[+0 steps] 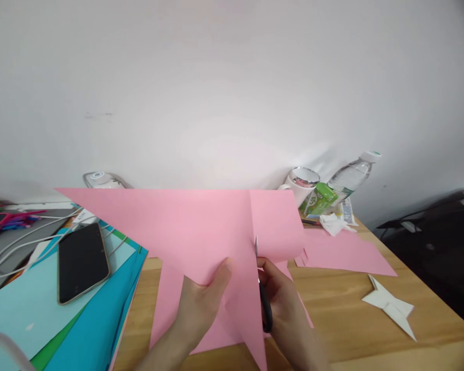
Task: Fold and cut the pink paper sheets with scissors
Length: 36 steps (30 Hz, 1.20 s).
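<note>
My left hand (pixel 201 304) pinches a large folded pink paper sheet (pixel 185 221) from below, thumb on its front face, holding it up over the wooden table (pixel 332 304). My right hand (pixel 284 301) is closed on black-handled scissors (pixel 262 293), whose blades point up into the paper's fold line near the middle. The paper's right flap stands slightly apart from the rest along the cut.
A phone (pixel 82 262) lies on a stack of blue and green paper sheets (pixel 42 314) at left, with white cables beside it. Another pink sheet (pixel 344 252), a white folded paper shape (pixel 394 306), a water bottle (pixel 350 180), a green carton (pixel 319 198) and a cup (pixel 301 183) sit at right.
</note>
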Motion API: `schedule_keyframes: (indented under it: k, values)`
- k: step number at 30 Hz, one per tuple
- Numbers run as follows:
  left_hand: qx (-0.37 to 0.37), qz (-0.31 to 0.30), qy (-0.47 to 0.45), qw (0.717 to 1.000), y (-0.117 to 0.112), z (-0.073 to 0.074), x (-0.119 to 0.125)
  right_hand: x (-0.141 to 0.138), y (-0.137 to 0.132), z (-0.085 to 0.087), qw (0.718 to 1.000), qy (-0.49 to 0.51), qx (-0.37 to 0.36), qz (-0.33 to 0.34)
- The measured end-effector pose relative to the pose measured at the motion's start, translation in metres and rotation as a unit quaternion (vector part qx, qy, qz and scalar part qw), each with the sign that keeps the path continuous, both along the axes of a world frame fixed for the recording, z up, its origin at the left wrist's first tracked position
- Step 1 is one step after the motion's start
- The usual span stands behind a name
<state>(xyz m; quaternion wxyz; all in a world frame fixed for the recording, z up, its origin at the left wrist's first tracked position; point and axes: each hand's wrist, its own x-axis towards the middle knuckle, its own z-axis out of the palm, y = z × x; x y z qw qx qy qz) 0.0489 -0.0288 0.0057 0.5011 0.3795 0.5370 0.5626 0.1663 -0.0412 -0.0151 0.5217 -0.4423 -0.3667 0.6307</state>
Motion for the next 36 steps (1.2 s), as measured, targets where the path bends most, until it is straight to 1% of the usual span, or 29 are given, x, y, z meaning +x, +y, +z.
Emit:
schedule_keyframes:
  k: [7, 13, 20, 23, 29, 32, 36]
  values:
    - [-0.004, -0.001, 0.003, 1.0, 0.0, -0.003, -0.001, -0.001, -0.001, -0.002, 1.0, 0.012, -0.008, -0.009]
    - [0.005, -0.007, 0.001, 1.0, 0.001, -0.002, -0.001, -0.001, -0.002, -0.004, 0.999, 0.021, -0.01, -0.024]
    - [0.0, -0.002, 0.007, 1.0, 0.0, -0.003, -0.001, -0.002, -0.003, -0.008, 0.999, 0.017, -0.029, -0.021]
    - [-0.004, -0.005, 0.011, 1.0, 0.001, -0.004, -0.001, -0.002, -0.002, -0.01, 0.999, 0.016, -0.017, -0.023]
    - [0.016, -0.023, 0.03, 0.999, 0.001, -0.005, -0.001, 0.002, 0.004, -0.016, 0.999, -0.016, 0.047, -0.021]
    - [0.014, -0.022, 0.046, 0.999, 0.001, -0.006, -0.001, 0.005, 0.005, -0.019, 0.998, -0.009, 0.052, -0.019]
    - [0.014, -0.017, 0.047, 0.999, 0.0, -0.007, 0.0, 0.008, 0.005, -0.017, 0.999, -0.016, 0.046, -0.017]
